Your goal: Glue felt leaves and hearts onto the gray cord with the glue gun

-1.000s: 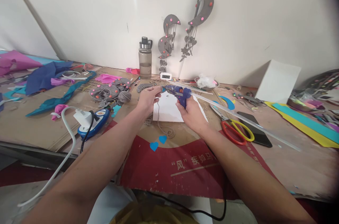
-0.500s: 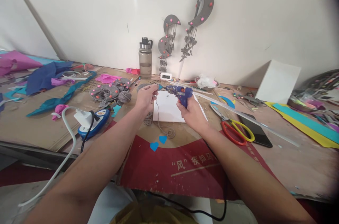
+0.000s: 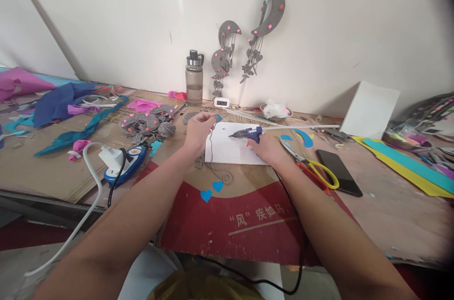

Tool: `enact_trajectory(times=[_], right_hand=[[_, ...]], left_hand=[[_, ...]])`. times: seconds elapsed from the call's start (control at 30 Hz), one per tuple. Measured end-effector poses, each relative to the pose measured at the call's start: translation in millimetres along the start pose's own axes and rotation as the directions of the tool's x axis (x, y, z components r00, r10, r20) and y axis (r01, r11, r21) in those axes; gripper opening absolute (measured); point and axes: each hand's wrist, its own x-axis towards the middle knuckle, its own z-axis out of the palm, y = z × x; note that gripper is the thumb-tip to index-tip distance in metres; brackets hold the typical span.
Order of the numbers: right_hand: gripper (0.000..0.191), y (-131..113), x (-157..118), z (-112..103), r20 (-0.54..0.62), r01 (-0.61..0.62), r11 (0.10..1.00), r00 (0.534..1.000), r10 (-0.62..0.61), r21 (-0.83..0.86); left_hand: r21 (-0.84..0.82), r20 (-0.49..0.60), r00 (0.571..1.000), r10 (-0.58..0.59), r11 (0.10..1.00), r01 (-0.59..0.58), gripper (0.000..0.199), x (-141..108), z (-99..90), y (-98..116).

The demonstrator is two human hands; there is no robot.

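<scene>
The desk (image 3: 383, 224) bears the red-and-brown cardboard (image 3: 213, 231), on which I work over a white board (image 3: 230, 154). The glue gun (image 3: 250, 134), a clear stick running from its rear, points leftward above the board; whether its nozzle touches the surface I cannot tell. My right hand (image 3: 266, 147) is wrapped around its grip; my left hand (image 3: 199, 130) is closed in a pinch, fingertips together on a small blue piece (image 3: 218, 119), held up near the board's far left corner, well apart from the nozzle. Grey yarn (image 3: 212, 152) hangs below that pinch to a loose coil; two blue hearts (image 3: 217, 187) lie nearer me. For good work, I judge, the nozzle should rest over the board to catch drips, the fingertips should grip only the piece's edge, away from hot glue, and the yarn should hang slack.
</scene>
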Motion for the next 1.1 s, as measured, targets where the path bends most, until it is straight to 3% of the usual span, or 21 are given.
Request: enact_trajectory(times=[0.13,0.2,0.27,0.3,0.37,0.43,0.47,0.53,0.6,0.7,0.8,0.93,1.1], right_hand=[[0.034,1.3,-5.8,-2.0,-0.119,0.054,0.988,0.99,-0.072,-0.147],[0.022,-3.1,-7.8,-1.7,-0.219,0.12,0.992,0.968,-0.127,-0.043],[0.015,-13.1,-10.9,0.0,-0.277,0.234,0.948,0.946,-0.17,0.217],[0.013,-20.2,-13.4,1.4,-0.274,0.278,0.877,0.945,-0.178,0.391],[0.016,-37.2,-20.4,4.3,-0.188,0.265,0.628,0.964,-0.189,0.732],[0.026,-54.5,-29.1,6.2,-0.079,0.153,0.33,0.971,-0.226,0.931],[0.031,-62.0,-33.3,6.3,-0.014,0.071,0.234,0.971,-0.238,0.97],[0.039,-72.8,-40.0,5.0,0.059,-0.031,0.114,0.966,-0.252,0.993],[0.041,-77.5,-43.7,2.6,0.069,-0.057,0.056,0.964,-0.257,0.997],[0.036,-76.3,-43.4,1.1,0.049,-0.035,0.066,0.973,-0.226,0.997],[0.026,-71.3,-38.5,4.5,-0.012,0.042,0.208,0.989,-0.145,0.977],[0.023,-65.0,-31.3,10.7,-0.178,0.199,0.396,0.98,-0.089,0.897],[0.027,-61.3,-28.7,13.0,-0.258,0.247,0.495,0.965,-0.048,0.833]], left_hand=[[0.09,0.027,0.995,0.099,0.991,-0.101,0.004,-4.2,2.1,-1.5],[0.145,0.03,0.992,0.125,0.981,-0.128,0.003,-7.2,3.2,-0.3],[0.201,0.032,0.987,0.155,0.967,-0.158,0.003,-11.3,4.7,2.6],[0.23,0.038,0.984,0.175,0.956,-0.179,0.002,-13.8,5.7,4.2],[0.283,0.06,0.971,0.233,0.929,-0.24,0.002,-18.8,7.9,7.2],[0.324,0.11,0.949,0.295,0.892,-0.314,0.006,-23.4,10.0,8.9],[0.341,0.139,0.937,0.32,0.873,-0.348,0.007,-25.2,10.8,9.2],[0.364,0.183,0.921,0.343,0.847,-0.388,0.009,-27.6,12.1,8.8],[0.371,0.179,0.925,0.335,0.848,-0.379,0.009,-28.5,12.8,7.7],[0.352,0.132,0.948,0.289,0.88,-0.318,0.006,-27.5,13.1,6.0],[0.315,0.125,0.965,0.232,0.913,-0.26,0.005,-25.5,13.0,4.3],[0.246,0.126,0.983,0.135,0.956,-0.162,0.007,-23.3,13.1,1.5],[0.122,0.123,0.992,0.026,0.992,-0.042,0.007,-23.0,14.7,-0.6]])
